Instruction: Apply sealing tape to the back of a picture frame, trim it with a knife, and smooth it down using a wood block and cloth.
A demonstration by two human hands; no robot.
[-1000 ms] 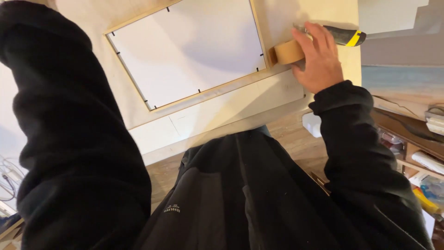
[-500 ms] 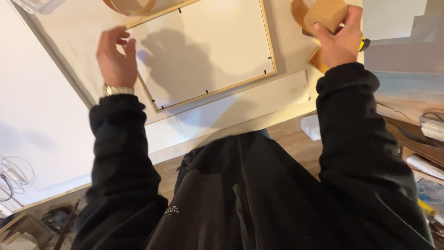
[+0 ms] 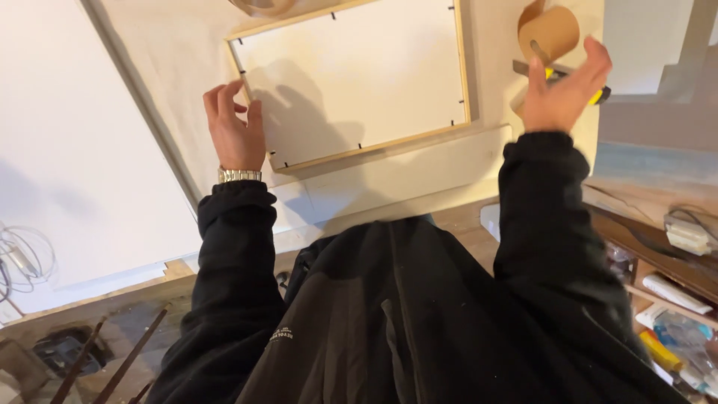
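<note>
A wooden picture frame (image 3: 464,67) lies face down on the pale worktop, its white backing board (image 3: 351,75) showing, with small black tabs along the edges. My left hand (image 3: 233,131) rests at the frame's lower left corner, fingers loosely spread and touching the wood; a metal watch sits on that wrist. My right hand (image 3: 562,93) is raised to the right of the frame and holds a roll of brown paper tape (image 3: 548,31). Under that hand lies a yellow and black utility knife (image 3: 591,93).
A large white board (image 3: 82,150) leans at the left. The wooden table edge (image 3: 97,299) runs below it with cables (image 3: 22,258) at far left. Shelves with clutter (image 3: 673,284) stand at the right. Another tape roll (image 3: 262,6) peeks in at the top.
My right hand lifted the tape roll off the frame's right edge and raised it. My left hand came into view and settled on the frame's lower left corner.
</note>
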